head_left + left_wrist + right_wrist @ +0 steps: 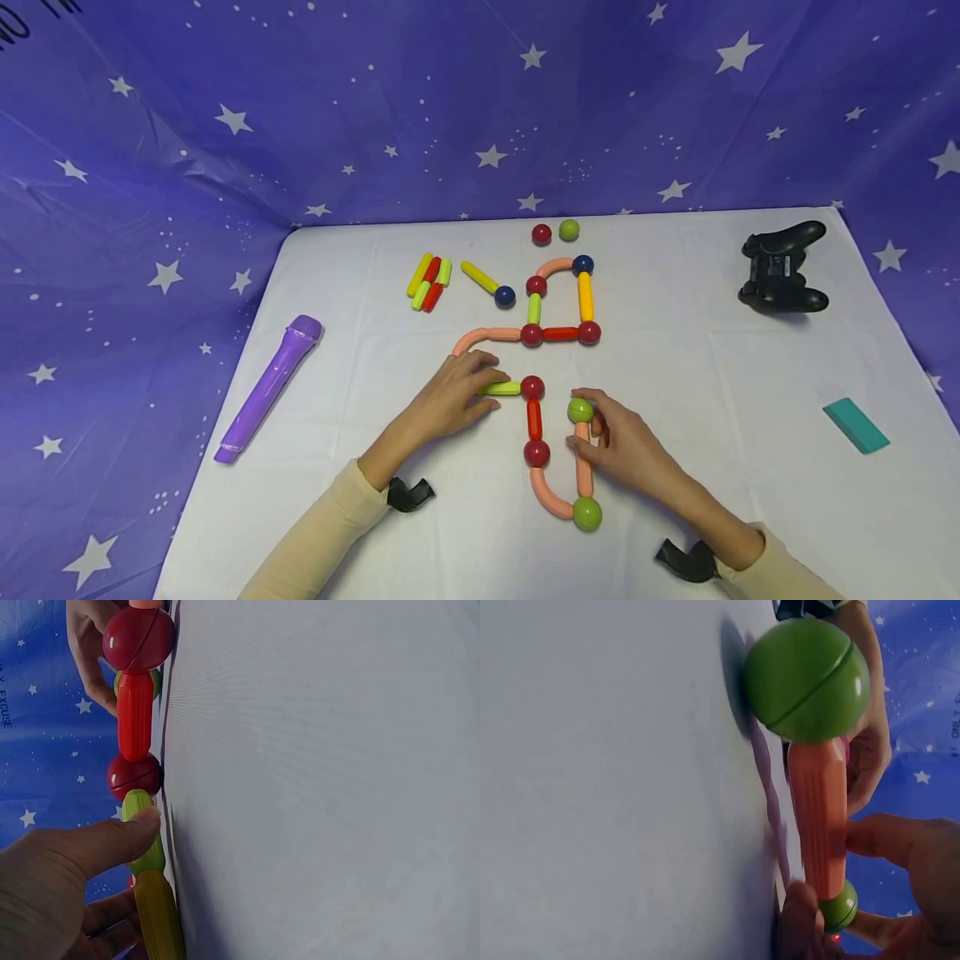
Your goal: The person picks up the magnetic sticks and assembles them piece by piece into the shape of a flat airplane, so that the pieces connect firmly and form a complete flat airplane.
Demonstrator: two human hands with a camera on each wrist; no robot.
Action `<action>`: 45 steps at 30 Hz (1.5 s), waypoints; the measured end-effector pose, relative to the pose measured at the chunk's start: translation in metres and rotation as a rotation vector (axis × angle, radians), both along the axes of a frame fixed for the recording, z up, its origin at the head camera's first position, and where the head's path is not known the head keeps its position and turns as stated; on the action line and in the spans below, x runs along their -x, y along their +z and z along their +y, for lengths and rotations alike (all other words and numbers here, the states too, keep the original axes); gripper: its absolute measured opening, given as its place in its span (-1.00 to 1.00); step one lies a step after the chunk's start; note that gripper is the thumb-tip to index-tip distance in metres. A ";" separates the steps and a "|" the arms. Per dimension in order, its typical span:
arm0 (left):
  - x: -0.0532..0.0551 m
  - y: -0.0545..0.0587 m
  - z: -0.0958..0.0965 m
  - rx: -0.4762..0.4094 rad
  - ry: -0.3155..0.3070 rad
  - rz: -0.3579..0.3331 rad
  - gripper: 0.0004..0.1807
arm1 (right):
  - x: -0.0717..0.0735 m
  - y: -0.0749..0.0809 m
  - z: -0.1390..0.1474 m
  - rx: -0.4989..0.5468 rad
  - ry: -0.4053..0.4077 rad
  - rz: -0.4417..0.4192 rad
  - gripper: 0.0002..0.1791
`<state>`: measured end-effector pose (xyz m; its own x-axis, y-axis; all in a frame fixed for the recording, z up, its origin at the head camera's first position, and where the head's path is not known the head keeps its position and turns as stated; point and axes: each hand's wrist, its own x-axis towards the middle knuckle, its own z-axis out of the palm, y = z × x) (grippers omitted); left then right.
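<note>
My left hand (453,396) pinches a lime-green magnetic stick (142,844), thumb on its near side. One end of it meets a red ball (532,387); a yellow stick (159,915) continues from the other end in the left wrist view. From that ball run a red stick (534,419), another red ball (536,453), a curved pink piece (550,497) and a green ball (587,514). My right hand (630,446) holds the straight pink stick (817,817) near its far end, thumb against its side, fingers around the far green ball (580,410).
Just beyond lies a joined loop of sticks and balls, including a red stick (561,334). Loose sticks (431,283), a blue ball (505,297) and two balls (542,234) lie farther back. A purple microphone (270,387), black game controller (783,268) and teal block (857,426) flank them.
</note>
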<state>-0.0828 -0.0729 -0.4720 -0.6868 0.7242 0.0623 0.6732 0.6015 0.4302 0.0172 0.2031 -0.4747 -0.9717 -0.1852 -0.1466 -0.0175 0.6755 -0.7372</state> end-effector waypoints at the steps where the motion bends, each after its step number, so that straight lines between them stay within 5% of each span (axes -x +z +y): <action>1: 0.000 0.000 0.000 -0.004 -0.001 0.003 -0.61 | -0.002 0.001 -0.001 -0.027 0.000 0.006 -0.21; 13: -0.001 -0.002 0.002 -0.026 -0.035 0.050 -0.62 | -0.033 0.006 -0.002 -0.033 0.049 -0.002 -0.25; 21: 0.004 -0.006 0.000 -0.078 -0.043 0.030 -0.63 | -0.033 0.002 0.001 0.013 0.058 0.021 -0.47; 45: 0.006 -0.009 -0.001 -0.115 -0.074 0.038 -0.64 | -0.030 0.003 0.006 -0.028 0.017 -0.019 -0.45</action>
